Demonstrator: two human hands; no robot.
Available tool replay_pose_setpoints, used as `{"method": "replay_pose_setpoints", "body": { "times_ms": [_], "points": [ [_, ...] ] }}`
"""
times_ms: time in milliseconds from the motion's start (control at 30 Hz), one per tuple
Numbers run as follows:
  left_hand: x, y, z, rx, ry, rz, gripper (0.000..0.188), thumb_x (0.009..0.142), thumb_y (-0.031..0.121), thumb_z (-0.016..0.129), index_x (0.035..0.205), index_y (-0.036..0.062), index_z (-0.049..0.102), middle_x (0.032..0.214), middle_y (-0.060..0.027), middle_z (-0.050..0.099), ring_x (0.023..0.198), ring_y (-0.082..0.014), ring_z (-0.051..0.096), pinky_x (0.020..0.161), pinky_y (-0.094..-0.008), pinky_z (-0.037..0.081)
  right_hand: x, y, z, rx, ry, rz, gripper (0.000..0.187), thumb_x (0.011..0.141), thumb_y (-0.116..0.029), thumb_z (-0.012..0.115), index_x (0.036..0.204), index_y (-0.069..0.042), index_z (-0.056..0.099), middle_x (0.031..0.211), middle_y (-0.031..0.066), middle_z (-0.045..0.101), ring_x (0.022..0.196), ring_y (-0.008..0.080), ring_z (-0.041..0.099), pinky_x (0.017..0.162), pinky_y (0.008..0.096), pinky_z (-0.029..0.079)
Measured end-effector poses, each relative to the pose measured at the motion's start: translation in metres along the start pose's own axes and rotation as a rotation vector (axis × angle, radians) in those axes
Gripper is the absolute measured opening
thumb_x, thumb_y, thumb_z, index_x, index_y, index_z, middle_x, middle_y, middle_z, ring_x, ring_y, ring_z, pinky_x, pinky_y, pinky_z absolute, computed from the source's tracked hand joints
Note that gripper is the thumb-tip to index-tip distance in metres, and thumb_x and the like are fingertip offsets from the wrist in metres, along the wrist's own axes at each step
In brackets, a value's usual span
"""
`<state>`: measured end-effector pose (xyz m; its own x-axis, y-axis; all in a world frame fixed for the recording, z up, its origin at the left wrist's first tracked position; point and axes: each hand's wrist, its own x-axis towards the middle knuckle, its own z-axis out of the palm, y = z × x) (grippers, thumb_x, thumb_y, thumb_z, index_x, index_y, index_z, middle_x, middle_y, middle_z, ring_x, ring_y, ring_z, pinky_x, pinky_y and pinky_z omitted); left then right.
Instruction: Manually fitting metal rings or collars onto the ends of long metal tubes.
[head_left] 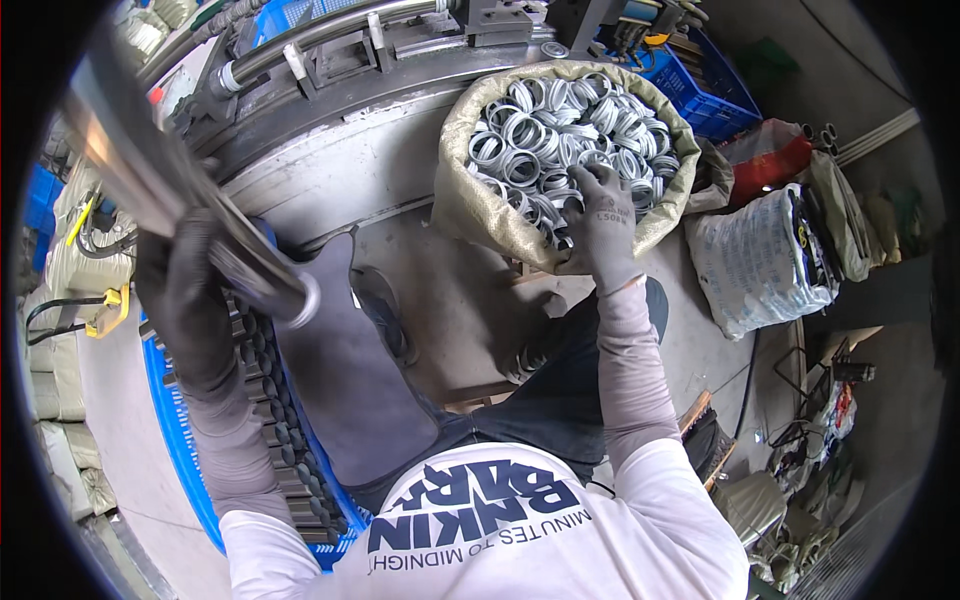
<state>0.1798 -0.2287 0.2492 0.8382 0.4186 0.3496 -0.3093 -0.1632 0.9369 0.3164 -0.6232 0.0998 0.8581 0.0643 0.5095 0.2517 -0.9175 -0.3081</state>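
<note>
Lettering point(520, 497) marked the lower-centre shirt point(665, 530); the left hand point(190, 285) gripped a tube point(252, 260); the half-curled right hand point(608, 218), grasp unclear, touched rings point(525, 140).

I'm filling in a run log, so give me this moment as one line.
left hand: gripping blurred metal tube | right hand: at grey rings, grasp unclear | rings: heaped in open sack

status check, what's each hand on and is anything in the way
Left hand gripping blurred metal tube. Right hand at rings in sack, grip unclear. Nothing visibly blocking either hand.
</note>
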Motion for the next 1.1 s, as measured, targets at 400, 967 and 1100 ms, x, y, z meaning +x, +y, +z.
{"method": "replay_pose_setpoints", "body": {
  "times_ms": [400, 967, 1100],
  "points": [
    [-0.055, -0.062, 0.032, 0.856, -0.707, 0.216, 0.063, 0.073, 0.021, 0.082, 0.131, 0.0012, 0.065, 0.111, -0.0173, 0.07, 0.103, -0.0372, 0.068, 0.093, -0.0464, 0.053, -0.009, -0.012, -0.012, 1.271, -0.144, 0.283, 0.024, 0.101, 0.001, 0.063, 0.121, 0.001, 0.077, 0.113, 0.0079, 0.079, 0.1, 0.0143, 0.074, 0.09, 0.0266, 0.058],
    [-0.061, -0.071, 0.035, 0.863, -0.694, 0.33, 0.065, 0.072, 0.021, 0.084, 0.131, 0.0019, 0.066, 0.112, -0.017, 0.071, 0.101, -0.0365, 0.07, 0.091, -0.045, 0.055, -0.032, -0.061, -0.021, 1.063, -0.074, -0.199, 0.03, 0.102, -0.002, 0.059, 0.129, 0.006, 0.069, 0.126, 0.022, 0.075, 0.113, 0.0289, 0.076, 0.097, 0.0365, 0.061],
    [-0.06, -0.07, 0.033, 0.873, -0.694, 0.348, 0.061, 0.076, 0.023, 0.083, 0.131, 0.002, 0.064, 0.112, -0.0146, 0.072, 0.1, -0.0334, 0.071, 0.09, -0.0448, 0.056, -0.03, -0.066, -0.023, 0.915, 0.038, -0.353, 0.024, 0.097, 0.0, 0.065, 0.121, -0.002, 0.069, 0.13, 0.0248, 0.072, 0.115, 0.0319, 0.075, 0.096, 0.04, 0.062]
  ]
}}
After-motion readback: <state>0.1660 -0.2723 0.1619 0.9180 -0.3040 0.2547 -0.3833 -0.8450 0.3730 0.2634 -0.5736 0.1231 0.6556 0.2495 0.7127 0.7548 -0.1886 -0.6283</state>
